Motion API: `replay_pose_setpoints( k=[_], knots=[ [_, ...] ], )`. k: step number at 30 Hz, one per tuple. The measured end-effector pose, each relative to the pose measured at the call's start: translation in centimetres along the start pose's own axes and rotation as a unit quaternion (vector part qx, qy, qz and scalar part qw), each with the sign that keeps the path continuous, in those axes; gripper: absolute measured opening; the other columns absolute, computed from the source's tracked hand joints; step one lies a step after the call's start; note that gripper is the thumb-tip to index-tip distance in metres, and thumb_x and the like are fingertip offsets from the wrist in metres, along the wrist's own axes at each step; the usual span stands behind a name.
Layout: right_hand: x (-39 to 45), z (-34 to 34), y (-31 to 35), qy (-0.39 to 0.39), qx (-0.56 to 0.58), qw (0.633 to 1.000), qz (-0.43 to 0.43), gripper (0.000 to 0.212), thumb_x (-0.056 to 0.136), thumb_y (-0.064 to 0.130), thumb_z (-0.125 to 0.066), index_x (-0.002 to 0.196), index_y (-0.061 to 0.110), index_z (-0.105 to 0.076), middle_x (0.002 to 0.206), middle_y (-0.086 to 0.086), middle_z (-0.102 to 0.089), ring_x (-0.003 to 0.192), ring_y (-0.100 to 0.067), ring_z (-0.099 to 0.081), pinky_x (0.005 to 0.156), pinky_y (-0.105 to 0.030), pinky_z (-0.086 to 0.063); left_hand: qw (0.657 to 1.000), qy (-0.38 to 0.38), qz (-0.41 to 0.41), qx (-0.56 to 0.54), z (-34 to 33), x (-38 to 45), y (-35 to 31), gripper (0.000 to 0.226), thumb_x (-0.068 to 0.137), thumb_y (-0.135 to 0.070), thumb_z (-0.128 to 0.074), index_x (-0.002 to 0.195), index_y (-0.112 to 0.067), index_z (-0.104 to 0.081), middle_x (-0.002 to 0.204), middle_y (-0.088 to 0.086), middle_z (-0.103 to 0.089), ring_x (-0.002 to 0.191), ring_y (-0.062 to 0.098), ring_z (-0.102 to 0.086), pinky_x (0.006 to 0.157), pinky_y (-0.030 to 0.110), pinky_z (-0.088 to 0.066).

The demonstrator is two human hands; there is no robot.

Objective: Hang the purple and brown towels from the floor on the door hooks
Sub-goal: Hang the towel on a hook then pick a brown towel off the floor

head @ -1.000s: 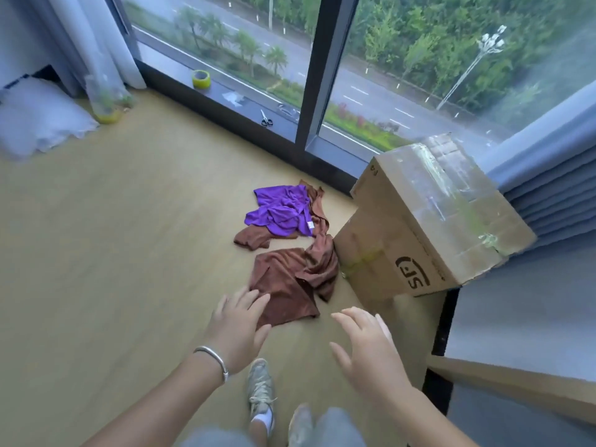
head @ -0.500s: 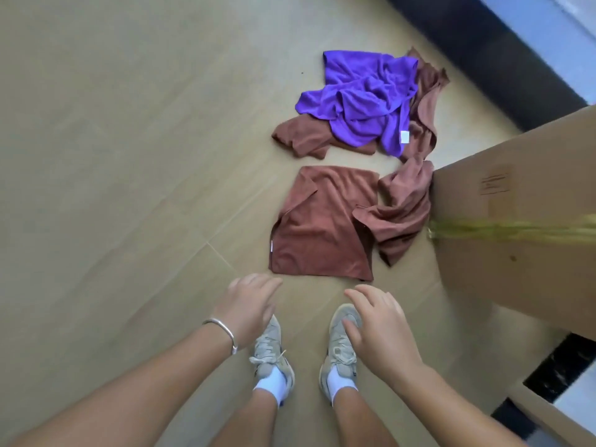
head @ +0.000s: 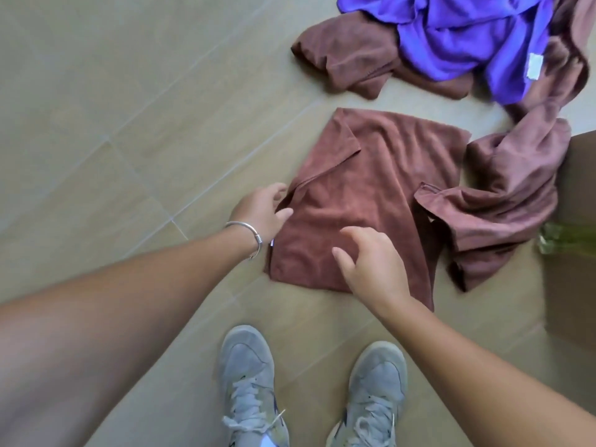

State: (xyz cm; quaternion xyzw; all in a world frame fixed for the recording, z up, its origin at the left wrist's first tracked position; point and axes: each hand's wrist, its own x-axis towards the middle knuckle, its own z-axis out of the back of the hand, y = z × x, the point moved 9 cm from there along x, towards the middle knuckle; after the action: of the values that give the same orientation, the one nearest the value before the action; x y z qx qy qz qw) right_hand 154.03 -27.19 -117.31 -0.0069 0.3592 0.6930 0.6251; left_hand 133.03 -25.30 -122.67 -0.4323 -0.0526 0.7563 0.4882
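From the head view, looking straight down at a pale wood-look floor (head: 96,130), a brown towel (head: 364,201) lies flat and roughly square just ahead of the person's two grey shoes (head: 248,375). One of its upper corners is folded over, making a diagonal flap, and a small white tag shows at its left edge.

The left hand (head: 261,211), with a silver bracelet (head: 248,235) at the wrist, is at the towel's left edge. Its fingers are loosely spread, the thumb lying on the cloth and the fingertips at the folded edge; it has not closed on anything. The right hand (head: 371,262) is over the near middle of the same towel, fingers apart and slightly curled, palm down. Whether it touches the cloth I cannot tell.

To the right, a second brown towel (head: 503,201) lies crumpled, its far side against a cardboard box (head: 577,253) that bears a strip of greenish tape. A band of it runs up to the top right.

At the top, a purple towel (head: 458,37) lies rumpled with a white label near its right edge. It rests on another bunched brown towel (head: 351,56), which sticks out to its left. All the towels are on the floor.
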Motion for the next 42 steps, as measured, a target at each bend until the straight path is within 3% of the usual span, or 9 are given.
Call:
replay_pose_setpoints(
  k=[3, 7, 11, 14, 19, 22, 26, 33, 42],
  knots=[
    [1.9, -1.3, 0.8, -0.002, -0.031, 0.999, 0.040, 0.036, 0.084, 0.036, -0.066, 0.117, 0.021, -0.062, 0.111, 0.003, -0.063, 0.106, -0.023, -0.052, 0.089, -0.037, -0.044, 1.000, 0.011, 0.024, 0.004, -0.5, 2.1, 1.0, 0.041, 0.083, -0.025, -0.070, 0.122, -0.019, -0.056, 0.109, 0.000, -0.063, 0.097, 0.020, -0.062, 0.089, 0.032, -0.048],
    [1.3, -3.5, 1.0, 0.040, -0.146, 0.978, 0.146, 0.031, 0.075, 0.034, -0.075, 0.100, 0.018, -0.065, 0.093, -0.001, -0.060, 0.087, -0.026, -0.053, 0.070, -0.036, -0.045, 0.987, -0.127, -0.067, 0.067, 1.6, -0.5, 0.3, 0.025, 0.079, -0.019, -0.070, 0.097, -0.018, -0.053, 0.094, 0.001, -0.053, 0.078, 0.028, -0.057, 0.068, 0.040, -0.048],
    [-1.4, -4.0, -2.5, 0.065, -0.234, 0.948, 0.206, 0.041, 0.062, 0.036, -0.082, 0.094, 0.016, -0.066, 0.091, -0.004, -0.060, 0.080, -0.028, -0.056, 0.063, -0.036, -0.045, 0.934, 0.054, -0.293, 0.199, -4.7, -5.5, -1.8, 0.026, 0.077, -0.025, -0.073, 0.100, -0.018, -0.063, 0.101, 0.006, -0.060, 0.088, 0.031, -0.058, 0.072, 0.040, -0.048],
    [-3.1, -3.2, -6.1, 0.068, -0.266, 0.940, 0.205, 0.049, 0.060, 0.035, -0.083, 0.102, 0.015, -0.067, 0.104, -0.007, -0.063, 0.095, -0.032, -0.060, 0.074, -0.039, -0.049, 0.886, 0.158, -0.283, 0.331, -9.2, -6.9, 0.0, 0.045, 0.079, -0.036, -0.070, 0.119, -0.021, -0.056, 0.118, 0.001, -0.053, 0.102, 0.025, -0.051, 0.084, 0.037, -0.042],
    [-4.3, -1.4, -10.1, 0.055, -0.280, 0.937, 0.202, 0.047, 0.055, 0.013, -0.086, 0.099, 0.011, -0.070, 0.106, -0.009, -0.067, 0.098, -0.032, -0.063, 0.074, -0.038, -0.051, 0.895, 0.102, -0.306, 0.309, -8.7, -7.3, -1.1, 0.035, 0.058, -0.016, -0.085, 0.089, -0.013, -0.068, 0.091, 0.006, -0.063, 0.074, 0.028, -0.059, 0.058, 0.033, -0.051],
    [-4.5, -0.5, -10.4, 0.031, -0.246, 0.944, 0.218, 0.024, 0.066, 0.011, -0.079, 0.088, 0.009, -0.072, 0.099, -0.009, -0.069, 0.095, -0.032, -0.065, 0.070, -0.038, -0.054, 0.885, 0.072, -0.343, 0.307, -7.9, -7.6, -2.0, 0.016, 0.062, -0.011, -0.081, 0.071, -0.013, -0.068, 0.075, 0.004, -0.064, 0.061, 0.025, -0.059, 0.048, 0.029, -0.049],
    [-4.5, 0.7, -10.1, -0.010, -0.198, 0.959, 0.201, 0.016, 0.086, 0.020, -0.059, 0.082, 0.010, -0.071, 0.087, -0.006, -0.068, 0.081, -0.031, -0.064, 0.062, -0.038, -0.052, 0.906, 0.064, -0.313, 0.277, -7.1, -7.6, -1.8, 0.007, 0.078, -0.006, -0.069, 0.084, -0.008, -0.066, 0.078, 0.009, -0.064, 0.067, 0.031, -0.060, 0.056, 0.037, -0.049],
    [-5.0, 4.9, -8.6, -0.027, -0.126, 0.985, 0.114, 0.007, 0.082, 0.008, -0.071, 0.090, 0.008, -0.072, 0.081, -0.005, -0.068, 0.073, -0.031, -0.065, 0.059, -0.035, -0.054, 0.951, 0.047, -0.252, 0.174, -1.5, -8.5, -2.8, 0.018, 0.096, -0.017, -0.051, 0.111, -0.014, -0.060, 0.100, 0.003, -0.064, 0.090, 0.027, -0.060, 0.072, 0.038, -0.045],
    [-5.2, 15.2, -1.7, -0.118, -0.064, 0.987, 0.083, 0.022, 0.093, 0.022, -0.047, 0.086, 0.010, -0.063, 0.082, -0.004, -0.064, 0.076, -0.026, -0.061, 0.065, -0.034, -0.043, 0.947, 0.021, -0.277, 0.161, 8.7, -11.7, -8.0, 0.021, 0.090, -0.014, -0.059, 0.107, -0.026, -0.059, 0.087, 0.002, -0.065, 0.076, 0.028, -0.062, 0.056, 0.028, -0.038]
  ],
)
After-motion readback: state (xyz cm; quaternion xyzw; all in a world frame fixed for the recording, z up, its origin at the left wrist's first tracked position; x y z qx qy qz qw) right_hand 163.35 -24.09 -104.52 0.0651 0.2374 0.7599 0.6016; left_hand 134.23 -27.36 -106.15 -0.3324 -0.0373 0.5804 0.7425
